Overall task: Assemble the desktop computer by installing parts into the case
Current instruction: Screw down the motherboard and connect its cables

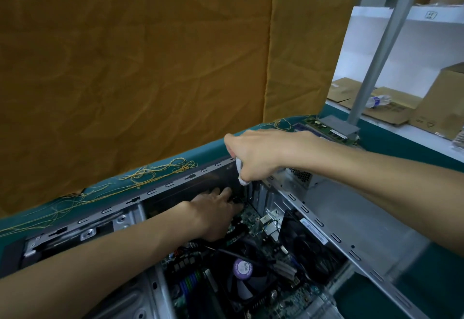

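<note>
1. Our right hand [258, 154] grips a white-handled tool [240, 172] above the case [334, 215], which lies open on the green tabletop [376, 140].
2. Our left hand [216, 209], fingers extended, presses at the motherboard [248, 217]; we should steady the part before driving.
3. The fan [247, 281] sticker's writing is too blurred to read surely.

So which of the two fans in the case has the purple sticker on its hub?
The CPU cooler fan lying flat on the motherboard, nearest the camera. The other fan stands upright against the case's rear wall and shows no purple.
</note>
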`<state>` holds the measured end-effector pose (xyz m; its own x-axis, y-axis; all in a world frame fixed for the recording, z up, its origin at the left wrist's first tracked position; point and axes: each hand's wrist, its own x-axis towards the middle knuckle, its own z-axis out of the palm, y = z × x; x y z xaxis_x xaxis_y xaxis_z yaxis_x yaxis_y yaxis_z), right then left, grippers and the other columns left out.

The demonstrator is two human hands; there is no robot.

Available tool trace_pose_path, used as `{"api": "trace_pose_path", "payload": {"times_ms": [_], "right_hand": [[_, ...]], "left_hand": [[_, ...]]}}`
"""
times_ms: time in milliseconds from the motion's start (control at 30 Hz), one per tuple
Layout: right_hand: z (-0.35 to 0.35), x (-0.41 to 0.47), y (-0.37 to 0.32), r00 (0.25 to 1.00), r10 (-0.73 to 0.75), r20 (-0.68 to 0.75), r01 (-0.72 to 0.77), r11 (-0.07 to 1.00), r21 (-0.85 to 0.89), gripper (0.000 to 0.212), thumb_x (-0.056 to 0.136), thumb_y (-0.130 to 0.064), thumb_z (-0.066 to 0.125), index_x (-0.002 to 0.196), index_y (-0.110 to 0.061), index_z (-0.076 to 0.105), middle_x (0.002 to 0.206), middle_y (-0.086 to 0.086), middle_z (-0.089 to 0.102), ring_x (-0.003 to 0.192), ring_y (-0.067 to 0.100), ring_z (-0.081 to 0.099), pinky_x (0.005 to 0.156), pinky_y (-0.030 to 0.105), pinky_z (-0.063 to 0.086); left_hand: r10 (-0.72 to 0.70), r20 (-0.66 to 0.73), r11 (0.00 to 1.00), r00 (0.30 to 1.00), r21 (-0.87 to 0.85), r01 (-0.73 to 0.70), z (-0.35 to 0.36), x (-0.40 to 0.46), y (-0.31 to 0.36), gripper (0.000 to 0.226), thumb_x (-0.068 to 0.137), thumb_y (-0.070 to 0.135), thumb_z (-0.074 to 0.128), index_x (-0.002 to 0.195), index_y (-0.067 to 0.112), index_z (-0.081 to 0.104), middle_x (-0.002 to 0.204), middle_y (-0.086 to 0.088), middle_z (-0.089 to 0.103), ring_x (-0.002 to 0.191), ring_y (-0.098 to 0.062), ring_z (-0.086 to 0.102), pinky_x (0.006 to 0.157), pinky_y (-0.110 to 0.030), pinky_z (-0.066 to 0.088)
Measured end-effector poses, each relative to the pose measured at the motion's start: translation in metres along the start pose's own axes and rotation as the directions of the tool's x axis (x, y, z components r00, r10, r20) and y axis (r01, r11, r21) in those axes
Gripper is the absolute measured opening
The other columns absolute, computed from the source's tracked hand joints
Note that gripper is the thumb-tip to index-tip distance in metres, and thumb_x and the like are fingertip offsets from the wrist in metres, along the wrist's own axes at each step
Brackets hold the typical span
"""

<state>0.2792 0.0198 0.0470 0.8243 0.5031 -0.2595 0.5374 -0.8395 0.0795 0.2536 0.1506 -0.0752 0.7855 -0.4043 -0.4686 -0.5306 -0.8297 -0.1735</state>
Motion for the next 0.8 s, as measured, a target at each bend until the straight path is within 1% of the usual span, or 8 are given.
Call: {"api": "trace_pose_path", "payload": {"times_ms": [133, 267, 400, 500, 567, 633, 700, 800], "right_hand": [[0.003, 0.004, -0.004, 0.984, -0.019, -0.175, -0.018, 0.978, -0.206, 0.029, 0.097, -0.041, 0.063, 0.103, -0.015, 0.051, 0.089, 0.001, 0.055, 0.073, 0.026, 0.051, 0.055, 0.034, 0.029], [0.001, 0.002, -0.004, 0.999, 0.007, -0.036, -0.011, 0.994, -0.112, 0.038, 0.093, -0.032, 0.068, 0.106, -0.014, 0.037, 0.092, -0.001, 0.059, 0.074, 0.021, 0.056, 0.056, 0.035, 0.034], [-0.001, 0.001, -0.007, 0.997, -0.024, -0.067, 0.011, 0.983, -0.186, 0.016, 0.091, -0.018, 0.067, 0.086, -0.014, 0.053, 0.077, 0.002, 0.052, 0.061, 0.017, 0.048, 0.049, 0.032, 0.029], [0.004, 0.003, -0.009, 0.999, -0.006, -0.045, -0.004, 0.978, -0.207, 0.028, 0.100, -0.022, 0.059, 0.076, -0.015, 0.047, 0.076, 0.003, 0.052, 0.061, 0.017, 0.047, 0.048, 0.031, 0.030], [0.002, 0.002, -0.006, 1.000, 0.004, -0.024, -0.009, 0.982, -0.188, 0.024, 0.101, -0.026, 0.057, 0.087, -0.010, 0.046, 0.081, 0.003, 0.055, 0.063, 0.017, 0.048, 0.049, 0.032, 0.030], [-0.002, 0.000, -0.004, 0.999, 0.014, 0.052, -0.008, 0.993, -0.117, 0.031, 0.099, -0.026, 0.061, 0.105, -0.014, 0.033, 0.087, 0.004, 0.054, 0.070, 0.020, 0.055, 0.052, 0.033, 0.036], [-0.002, -0.001, -0.003, 0.996, -0.014, 0.085, 0.018, 0.999, -0.044, 0.029, 0.096, -0.016, 0.060, 0.106, -0.015, 0.033, 0.091, 0.004, 0.053, 0.074, 0.023, 0.059, 0.053, 0.034, 0.040], [0.003, 0.002, -0.004, 0.999, -0.034, -0.031, 0.033, 0.999, -0.040, 0.022, 0.095, -0.010, 0.064, 0.101, -0.017, 0.044, 0.083, 0.002, 0.048, 0.066, 0.017, 0.050, 0.047, 0.031, 0.031]], "left_hand": [[0.009, 0.007, 0.997, 1.000, -0.076, -0.009, 0.000, 0.005, -0.001, 0.060, 0.108, 0.024, 0.036, 0.162, 0.037, 0.013, 0.163, -0.023, 0.010, 0.147, -0.045, 0.024, 0.117, -0.052, 0.031], [0.002, 0.027, 0.995, 1.000, -0.102, 0.001, 0.001, 0.009, 0.000, 0.059, 0.108, 0.027, 0.036, 0.161, 0.038, 0.014, 0.164, -0.022, 0.006, 0.147, -0.045, 0.024, 0.117, -0.051, 0.029], [-0.013, 0.036, 0.992, 0.999, -0.122, 0.018, 0.001, 0.011, 0.000, 0.056, 0.110, 0.029, 0.032, 0.162, 0.038, 0.013, 0.164, -0.024, 0.003, 0.149, -0.044, 0.021, 0.119, -0.049, 0.025], [-0.016, 0.032, 0.994, 0.999, -0.109, 0.020, 0.003, 0.012, 0.001, 0.056, 0.110, 0.029, 0.033, 0.162, 0.037, 0.013, 0.163, -0.024, 0.006, 0.148, -0.045, 0.023, 0.119, -0.049, 0.027], [-0.016, 0.025, 0.995, 1.000, -0.095, 0.018, 0.003, 0.012, 0.002, 0.056, 0.109, 0.030, 0.034, 0.162, 0.037, 0.014, 0.163, -0.024, 0.008, 0.147, -0.044, 0.025, 0.118, -0.049, 0.029], [-0.020, 0.026, 0.995, 0.999, -0.096, 0.023, 0.003, 0.011, 0.002, 0.056, 0.109, 0.031, 0.033, 0.162, 0.037, 0.014, 0.163, -0.024, 0.007, 0.148, -0.044, 0.024, 0.118, -0.049, 0.028], [-0.019, 0.026, 0.995, 0.999, -0.093, 0.021, 0.003, 0.011, 0.002, 0.056, 0.109, 0.031, 0.033, 0.162, 0.038, 0.013, 0.165, -0.024, 0.003, 0.148, -0.043, 0.023, 0.118, -0.048, 0.028], [-0.019, 0.026, 0.996, 0.999, -0.086, 0.021, 0.004, 0.011, 0.002, 0.056, 0.110, 0.031, 0.033, 0.162, 0.038, 0.013, 0.164, -0.024, 0.003, 0.147, -0.043, 0.025, 0.118, -0.049, 0.030]]}}
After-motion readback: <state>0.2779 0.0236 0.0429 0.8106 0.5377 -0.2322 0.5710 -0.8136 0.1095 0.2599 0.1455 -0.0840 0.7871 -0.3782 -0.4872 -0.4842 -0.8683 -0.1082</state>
